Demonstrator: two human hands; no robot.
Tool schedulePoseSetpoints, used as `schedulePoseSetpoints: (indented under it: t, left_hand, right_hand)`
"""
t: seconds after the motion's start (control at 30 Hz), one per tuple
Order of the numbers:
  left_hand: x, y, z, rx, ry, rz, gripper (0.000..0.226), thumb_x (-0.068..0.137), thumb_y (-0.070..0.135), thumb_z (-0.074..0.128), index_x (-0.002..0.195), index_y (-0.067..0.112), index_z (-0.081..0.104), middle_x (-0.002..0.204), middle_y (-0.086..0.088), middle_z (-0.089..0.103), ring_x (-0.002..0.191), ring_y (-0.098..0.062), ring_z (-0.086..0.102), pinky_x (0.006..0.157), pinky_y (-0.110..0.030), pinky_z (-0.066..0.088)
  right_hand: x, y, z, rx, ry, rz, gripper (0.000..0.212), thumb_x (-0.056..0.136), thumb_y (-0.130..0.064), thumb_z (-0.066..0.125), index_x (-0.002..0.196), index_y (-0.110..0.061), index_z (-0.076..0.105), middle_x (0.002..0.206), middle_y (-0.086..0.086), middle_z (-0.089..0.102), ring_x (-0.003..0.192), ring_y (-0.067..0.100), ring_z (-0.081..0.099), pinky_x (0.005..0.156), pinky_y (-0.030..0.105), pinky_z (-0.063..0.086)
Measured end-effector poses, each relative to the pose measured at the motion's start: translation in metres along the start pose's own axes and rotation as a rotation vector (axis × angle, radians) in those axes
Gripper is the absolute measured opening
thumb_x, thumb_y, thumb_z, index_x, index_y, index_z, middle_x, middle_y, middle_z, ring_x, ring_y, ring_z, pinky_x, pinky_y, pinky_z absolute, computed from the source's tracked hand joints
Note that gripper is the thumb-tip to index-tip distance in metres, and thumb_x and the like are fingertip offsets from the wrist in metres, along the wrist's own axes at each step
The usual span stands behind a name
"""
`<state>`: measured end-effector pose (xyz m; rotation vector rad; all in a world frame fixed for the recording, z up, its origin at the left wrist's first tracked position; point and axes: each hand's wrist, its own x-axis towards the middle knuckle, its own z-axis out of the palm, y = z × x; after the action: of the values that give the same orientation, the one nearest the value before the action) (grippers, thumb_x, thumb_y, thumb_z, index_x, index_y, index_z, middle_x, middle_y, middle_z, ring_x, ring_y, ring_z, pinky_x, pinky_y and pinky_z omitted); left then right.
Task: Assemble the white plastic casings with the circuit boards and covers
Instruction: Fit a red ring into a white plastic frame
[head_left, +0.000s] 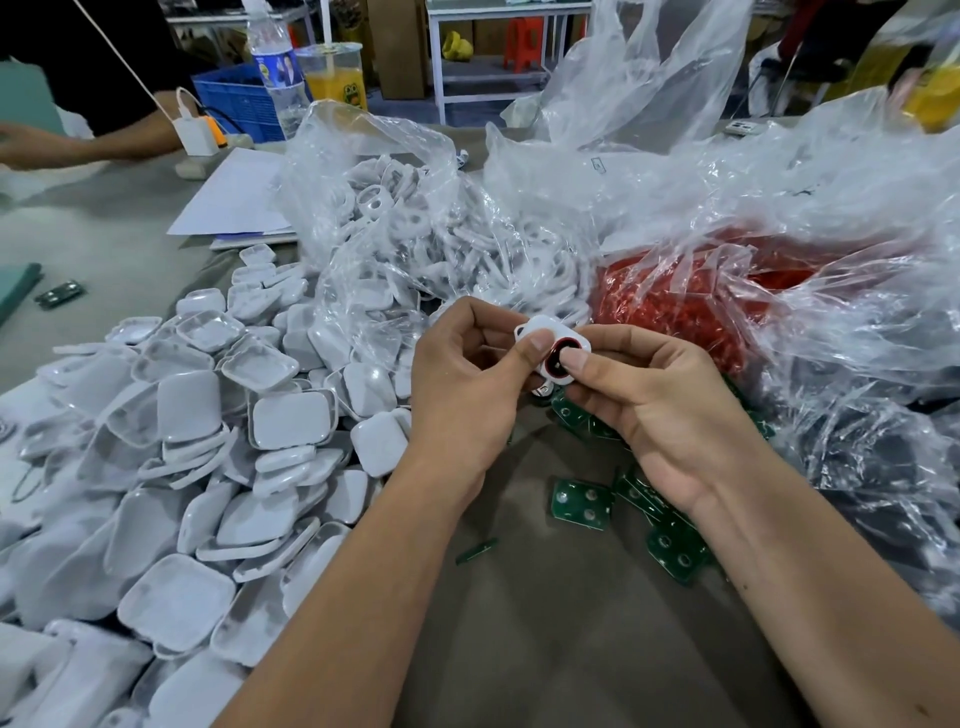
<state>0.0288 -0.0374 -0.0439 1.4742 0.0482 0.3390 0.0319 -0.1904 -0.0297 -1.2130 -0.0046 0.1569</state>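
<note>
A heap of white covers (197, 447) lies loose at left, unassembled; at centre the left hand (467, 379) and right hand (660, 400) pinch one white casing (551, 347) between thumbs and curled fingers, above green circuit boards (582, 503) on the table, suggesting most work remains.

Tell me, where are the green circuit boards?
The green circuit boards lie on the table under the right hand, right of the white cover pile.

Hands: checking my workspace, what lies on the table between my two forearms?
Head view: bare brown table cloth, plus one loose green circuit board and a green sliver.
</note>
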Motion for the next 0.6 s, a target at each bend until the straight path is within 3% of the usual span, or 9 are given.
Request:
schedulePoseSetpoints:
  t: [0.2,0.37,0.6]
  left_hand:
    - [-0.001,-0.002,0.003,-0.119,-0.019,-0.103,0.011,0.090,0.013,0.078,0.094,0.009,0.069,0.082,-0.010,0.075,0.075,-0.022,0.074,0.071,-0.033,0.061]
    - [-0.009,0.004,0.013,-0.338,-0.073,-0.305,0.046,0.077,0.030,0.084,0.110,0.003,0.068,0.093,-0.011,0.077,0.077,-0.020,0.076,0.072,-0.028,0.060]
    - [-0.010,0.011,0.014,-0.559,-0.075,-0.386,0.045,0.073,0.019,0.080,0.111,-0.001,0.068,0.078,-0.008,0.074,0.066,-0.015,0.072,0.063,-0.022,0.058]
  right_hand:
    - [0.001,0.002,0.000,0.020,0.002,-0.087,0.029,0.059,-0.017,0.091,0.087,-0.012,0.083,0.093,0.012,0.080,0.084,0.020,0.076,0.075,0.025,0.061]
    - [0.001,0.007,0.001,-0.508,0.152,-0.486,0.015,0.083,-0.012,0.088,0.090,-0.021,0.079,0.083,-0.003,0.079,0.076,0.014,0.077,0.069,0.026,0.062]
    - [-0.001,0.004,0.005,-0.649,0.089,-0.613,0.026,0.082,-0.006,0.086,0.098,-0.024,0.076,0.086,-0.011,0.075,0.081,0.008,0.073,0.071,0.013,0.055]
